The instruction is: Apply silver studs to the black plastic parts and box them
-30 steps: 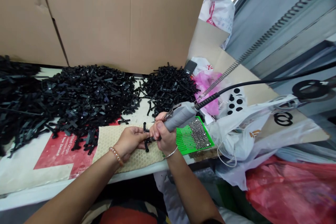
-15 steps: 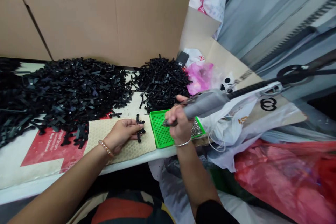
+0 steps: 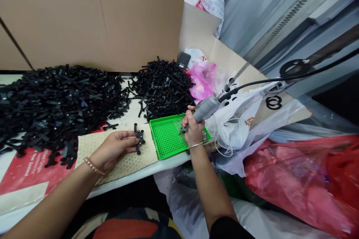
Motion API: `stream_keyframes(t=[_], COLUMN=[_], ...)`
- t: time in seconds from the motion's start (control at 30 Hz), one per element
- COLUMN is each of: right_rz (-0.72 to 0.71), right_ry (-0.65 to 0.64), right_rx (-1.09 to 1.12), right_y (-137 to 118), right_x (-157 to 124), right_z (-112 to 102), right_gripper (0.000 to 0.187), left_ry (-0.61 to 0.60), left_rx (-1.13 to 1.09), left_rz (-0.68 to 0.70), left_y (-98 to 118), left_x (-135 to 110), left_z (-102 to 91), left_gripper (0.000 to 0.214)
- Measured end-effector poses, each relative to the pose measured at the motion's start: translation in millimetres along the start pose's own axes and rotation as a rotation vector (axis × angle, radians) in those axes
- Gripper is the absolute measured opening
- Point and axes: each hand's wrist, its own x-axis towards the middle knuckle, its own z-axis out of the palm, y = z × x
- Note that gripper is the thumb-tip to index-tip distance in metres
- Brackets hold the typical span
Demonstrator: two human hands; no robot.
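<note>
My left hand (image 3: 113, 149) rests on a beige honeycomb mat (image 3: 123, 162), its fingers pinching a small black plastic part (image 3: 138, 138) against the mat. My right hand (image 3: 193, 129) is wrapped round a grey powered screwdriver (image 3: 204, 109) with a black cable (image 3: 280, 79). The tool's tip points down into a green perforated tray (image 3: 166, 136) that holds small silver screws (image 3: 204, 136) at its right end. Most of the screws are hidden by my right hand.
Two heaps of black plastic parts lie behind: a large pile (image 3: 56, 101) at left, a smaller pile (image 3: 162, 87) by the cardboard wall (image 3: 98, 15). Plastic bags, white (image 3: 241, 119), pink (image 3: 202, 80) and red (image 3: 303, 179), crowd the right. The table's front edge (image 3: 134, 177) runs below the mat.
My right hand carried the screwdriver from the black part rightward to the screws in the green tray. My left hand stayed holding the part on the mat. The view shifted right.
</note>
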Motion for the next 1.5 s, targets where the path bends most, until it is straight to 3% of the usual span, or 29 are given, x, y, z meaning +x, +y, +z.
stream_keyframes(t=[0.37,0.73,0.83,0.97,1.17,1.3,1.5], right_rz=[0.017,-0.003,-0.055,-0.044,0.157,0.186,0.159], right_ry=[-0.017,-0.027,-0.006,-0.086,-0.224,-0.217,-0.228], right_rx=[-0.017,-0.039,0.046,0.241,0.355,0.331,0.289], right_y=[4.2,0.4,-17.1,-34.9,-12.8,-3.8,-3.5], right_x=[1.7,-0.3,-2.6,-17.5,-45.3,-50.4,-50.2], right_z=[-5.2,-4.8,7.7,45.4,101.3,113.3,113.6], right_gripper=[0.032,0.03,0.035,0.041,0.031,0.03,0.029], left_ry=[0.012,0.022,-0.012,-0.04,-0.066,-0.096,-0.098], left_rx=[0.015,-0.032,-0.05,-0.052,-0.077,-0.097,-0.127], left_rz=[-0.026,-0.015,0.0,0.009,0.046,0.06,0.041], left_y=[2.4,-1.9,-1.0,-0.6,-7.9,-10.2,-7.2], left_x=[-1.9,0.4,-0.9,-1.5,3.6,6.8,4.0], left_z=[1.4,-0.8,-0.3,-0.4,-3.5,-4.6,-4.2], left_gripper=[0.011,0.02,0.017,0.017,0.019,0.018,0.017])
